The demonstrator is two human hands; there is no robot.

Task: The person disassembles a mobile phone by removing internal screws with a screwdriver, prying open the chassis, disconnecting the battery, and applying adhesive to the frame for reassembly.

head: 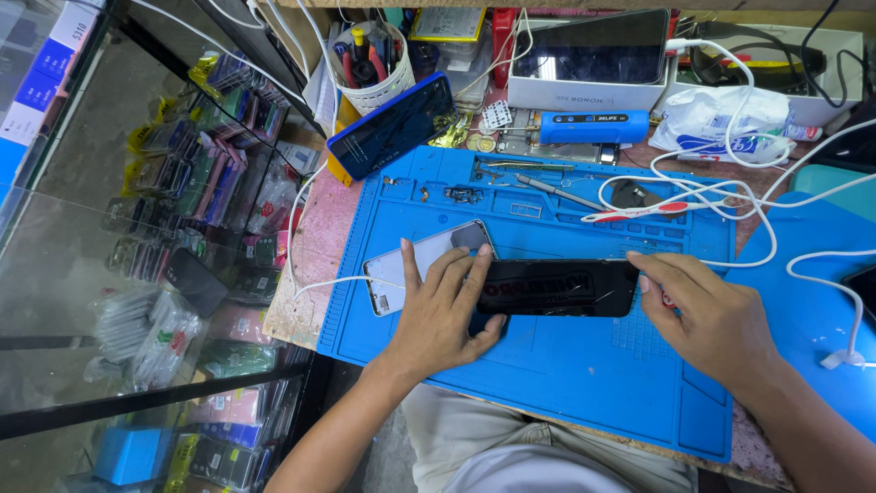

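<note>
Left hand [438,315] | fingers pin black phone [557,288] | right hand [707,315] apparently pinches its end

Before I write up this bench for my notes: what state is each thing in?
Black phone: screen dark, flat on the mat, held at both ends.
Left hand: pressing on the phone's left end.
Right hand: fingertips on the phone's right end.
White back cover: lying flat, partly under the left hand.
Blue phone: screen off, propped at a tilt.
Blue mat: laid flat.
White cable: loose, looped.
</note>
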